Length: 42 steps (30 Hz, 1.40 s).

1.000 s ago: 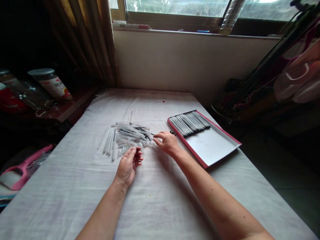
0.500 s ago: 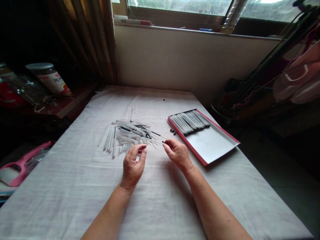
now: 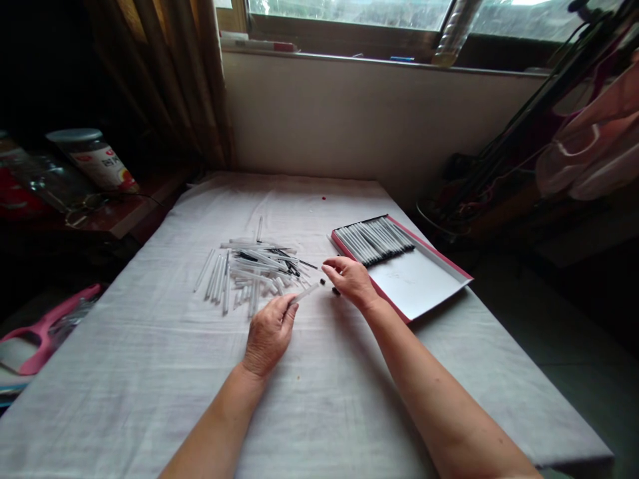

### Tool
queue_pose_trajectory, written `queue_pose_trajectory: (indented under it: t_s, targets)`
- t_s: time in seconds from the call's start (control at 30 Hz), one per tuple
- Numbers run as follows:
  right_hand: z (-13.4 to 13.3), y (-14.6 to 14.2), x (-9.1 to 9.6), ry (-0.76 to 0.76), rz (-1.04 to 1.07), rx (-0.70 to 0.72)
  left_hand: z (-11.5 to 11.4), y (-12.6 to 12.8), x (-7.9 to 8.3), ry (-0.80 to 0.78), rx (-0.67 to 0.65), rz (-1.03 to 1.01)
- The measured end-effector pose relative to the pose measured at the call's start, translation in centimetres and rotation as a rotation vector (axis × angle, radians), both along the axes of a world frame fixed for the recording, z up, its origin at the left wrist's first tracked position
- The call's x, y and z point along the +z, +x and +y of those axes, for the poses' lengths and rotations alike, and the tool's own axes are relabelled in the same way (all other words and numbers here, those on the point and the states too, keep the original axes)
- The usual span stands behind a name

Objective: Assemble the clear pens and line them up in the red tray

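A clear pen barrel [image 3: 305, 293] is pinched in my left hand [image 3: 269, 336], its free end pointing up and to the right. Just beyond that end is a small black plug [image 3: 322, 282]; I cannot tell if it touches the barrel. The fingertips of my right hand [image 3: 352, 283] close at the end of a thin black pen refill [image 3: 308, 264], which sticks out of the pile. Another small black piece [image 3: 335, 291] shows under my right thumb. Clear barrels [image 3: 249, 269] and dark refills lie heaped beyond my left hand.
A red-edged shallow box [image 3: 424, 293] at the right holds a row of black-tipped pens [image 3: 372, 241]. White cloth [image 3: 150, 372] covers the table. Pink scissors [image 3: 42, 332] lie at the left edge, and a lidded jar [image 3: 100, 159] stands on a side shelf.
The clear barrel has passed from my right hand to my left, whose fingers have closed on it. My right hand has shifted slightly up to the end of the refill.
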State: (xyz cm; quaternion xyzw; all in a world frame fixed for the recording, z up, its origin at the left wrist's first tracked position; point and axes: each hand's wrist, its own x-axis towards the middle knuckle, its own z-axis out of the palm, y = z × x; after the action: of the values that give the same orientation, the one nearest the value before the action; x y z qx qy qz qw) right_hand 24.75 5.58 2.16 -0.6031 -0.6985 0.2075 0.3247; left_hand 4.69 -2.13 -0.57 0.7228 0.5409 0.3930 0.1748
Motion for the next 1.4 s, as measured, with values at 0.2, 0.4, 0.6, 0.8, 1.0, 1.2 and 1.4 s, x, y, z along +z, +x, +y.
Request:
queue_pose_trajectory:
  t_s: [0.2,0.4,0.6,0.8,1.0,1.2,1.4]
  targets:
    - [3.2,-1.4,0.4,-0.123,-0.606,0.049,0.2,0.2,-0.2,-0.046,-0.012,-0.048]
    - [3.1,-1.6,1.3,-0.14,-0.63,-0.008,0.1,0.1,-0.1,-0.124,0.02,-0.108]
    - [-0.1,0.1,1.0,0.034,0.04,-0.137,0.1,0.1,-0.1,-0.12,0.032,-0.158]
    - [-4.8,0.8,-0.5,-0.139,0.801,0.042,0.2,0.1,-0.2,-0.053,0.039,-0.12]
    - [-5.5,0.8,-0.5,0.006,0.967,-0.163,0.5,-0.4,-0.5,-0.025,0.055,-0.067]
    - [-5.3,1.2,-0.4,-0.004,1.16,-0.193,0.6,-0.6,-0.6,-0.016,0.048,-0.015]
    - [-5.6,1.0,-0.1,-0.046,1.172,-0.153,0.6,-0.5,-0.7,0.011,0.025,0.023]
